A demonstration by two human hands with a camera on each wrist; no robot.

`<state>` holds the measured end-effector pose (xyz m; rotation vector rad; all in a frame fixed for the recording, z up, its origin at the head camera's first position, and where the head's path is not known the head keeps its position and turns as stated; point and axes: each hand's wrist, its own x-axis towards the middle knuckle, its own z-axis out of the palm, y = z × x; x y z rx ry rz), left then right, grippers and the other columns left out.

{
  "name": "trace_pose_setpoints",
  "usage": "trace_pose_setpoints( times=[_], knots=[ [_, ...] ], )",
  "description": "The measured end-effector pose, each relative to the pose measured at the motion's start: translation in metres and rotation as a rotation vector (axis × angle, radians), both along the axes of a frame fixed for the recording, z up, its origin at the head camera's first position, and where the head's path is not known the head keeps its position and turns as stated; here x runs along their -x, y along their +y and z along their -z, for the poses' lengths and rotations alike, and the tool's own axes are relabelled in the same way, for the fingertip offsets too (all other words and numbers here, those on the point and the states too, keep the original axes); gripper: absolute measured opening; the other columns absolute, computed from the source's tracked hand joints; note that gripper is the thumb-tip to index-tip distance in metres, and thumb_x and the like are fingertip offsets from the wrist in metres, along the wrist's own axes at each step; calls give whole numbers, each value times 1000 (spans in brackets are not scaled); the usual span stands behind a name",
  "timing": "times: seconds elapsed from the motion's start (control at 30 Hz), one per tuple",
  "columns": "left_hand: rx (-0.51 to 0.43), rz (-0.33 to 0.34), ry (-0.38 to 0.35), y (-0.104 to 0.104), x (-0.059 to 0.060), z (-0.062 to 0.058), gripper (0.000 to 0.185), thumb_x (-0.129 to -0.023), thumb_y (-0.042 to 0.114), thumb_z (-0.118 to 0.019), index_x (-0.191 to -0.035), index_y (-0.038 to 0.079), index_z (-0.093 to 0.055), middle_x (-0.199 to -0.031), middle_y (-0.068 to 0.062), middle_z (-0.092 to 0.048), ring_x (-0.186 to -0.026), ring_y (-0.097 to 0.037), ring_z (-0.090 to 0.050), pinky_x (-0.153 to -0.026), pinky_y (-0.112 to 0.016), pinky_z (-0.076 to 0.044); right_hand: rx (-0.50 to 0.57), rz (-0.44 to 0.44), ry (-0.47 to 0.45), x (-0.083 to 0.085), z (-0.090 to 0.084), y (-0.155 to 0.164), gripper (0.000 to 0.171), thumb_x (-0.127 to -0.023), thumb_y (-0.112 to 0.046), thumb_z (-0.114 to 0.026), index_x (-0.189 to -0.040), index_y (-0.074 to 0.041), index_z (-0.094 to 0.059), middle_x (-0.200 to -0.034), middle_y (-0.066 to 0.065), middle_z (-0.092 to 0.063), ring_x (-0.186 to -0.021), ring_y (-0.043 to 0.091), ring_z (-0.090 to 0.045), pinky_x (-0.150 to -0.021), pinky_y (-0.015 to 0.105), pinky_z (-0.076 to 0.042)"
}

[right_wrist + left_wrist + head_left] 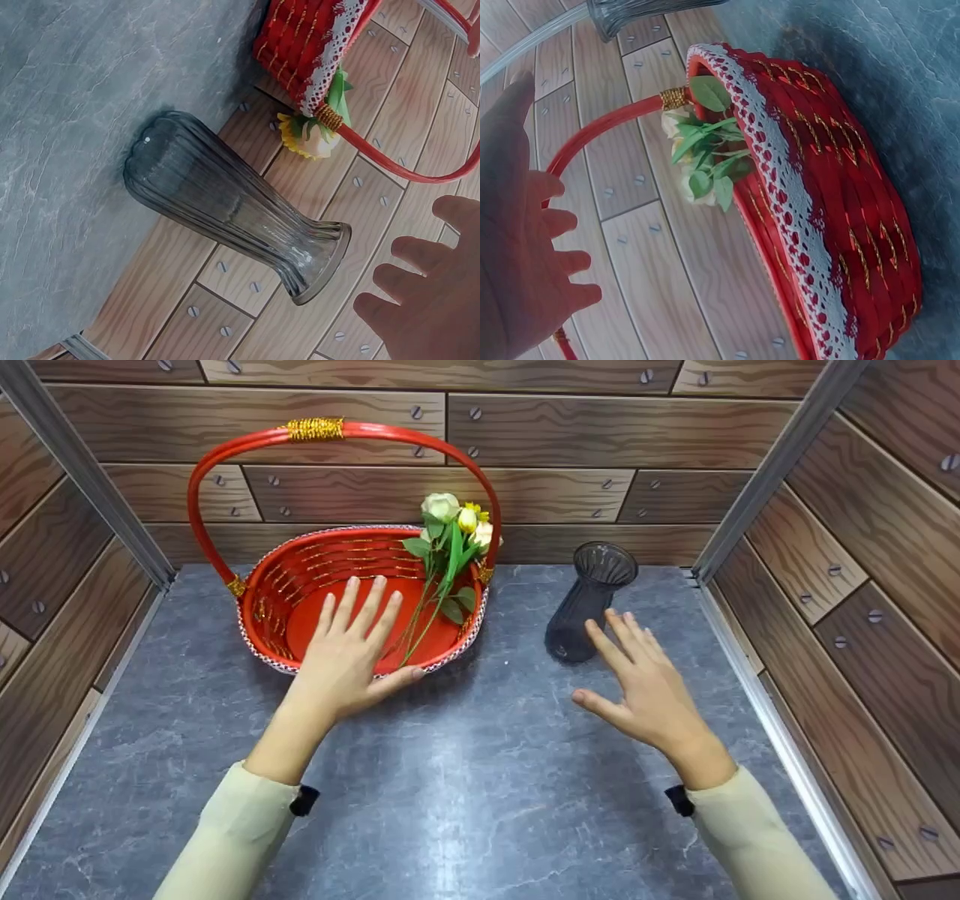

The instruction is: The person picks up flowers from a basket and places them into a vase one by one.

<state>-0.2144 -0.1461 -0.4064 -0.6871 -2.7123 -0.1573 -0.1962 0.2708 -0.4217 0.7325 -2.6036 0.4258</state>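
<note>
Over worktop, my hands spread, empty: left hand at basket, flowers inside; right hand near vase, unfilled.

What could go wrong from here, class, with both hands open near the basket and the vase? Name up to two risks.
1. The right hand is spread just short of the tall, narrow glass vase; a careless nudge could probably tip it onto the hard table.
2. The flowers lean loosely on the red basket rim; if the left hand jolts the basket, they may slide out.
</note>
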Motion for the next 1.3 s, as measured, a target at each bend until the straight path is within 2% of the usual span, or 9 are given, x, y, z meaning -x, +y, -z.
trace_pose_setpoints(
  times=[0.33, 0.67, 0.9, 1.13, 1.3],
  knots=[
    [-17, -22, -8, -14, 2, 2, 98, -90, 77, -43, -161, 15, -16, -168, -11, -7, -154, -39, 1, -122, -59, -3, 17, -39, 11, 10, 3, -14, 91, -83, -59, -72, -157, -22, -34, -164, 13, -26, -150, 39, -22, -121, 55, -20],
    [-38, -54, -23, -31, 3, 10, 99, -89, 77, -46, -160, 13, -20, -168, -12, -9, -153, -42, -2, -121, -60, -6, 38, -78, -39, 28, 9, -44, 92, -85, -61, -69, -158, -20, -31, -165, 11, -22, -151, 38, -22, -121, 53, -21],
    [-74, -80, -47, -46, 4, 26, 98, -89, 71, -54, -159, 10, -25, -167, -15, -15, -152, -44, -6, -121, -62, -8, 5, -98, -115, 41, 21, -68, 92, -89, -64, -62, -160, -22, -23, -166, 9, -18, -152, 35, -19, -122, 50, -20],
    [-98, -135, -111, -64, 9, 43, 98, -89, 71, -53, -159, 9, -25, -167, -15, -13, -152, -45, -6, -120, -63, -8, 12, -89, -195, 56, 31, -91, 90, -89, -71, -54, -160, -26, -22, -166, 5, -16, -153, 33, -16, -122, 49, -20],
    [-116, -167, -162, -77, 14, 57, 98, -89, 72, -52, -159, 9, -24, -166, -17, -14, -152, -45, -4, -120, -63, -7, -23, -94, -228, 66, 41, -109, 88, -91, -72, -49, -160, -23, -23, -167, 5, -13, -153, 32, -14, -122, 48, -17]
  ],
)
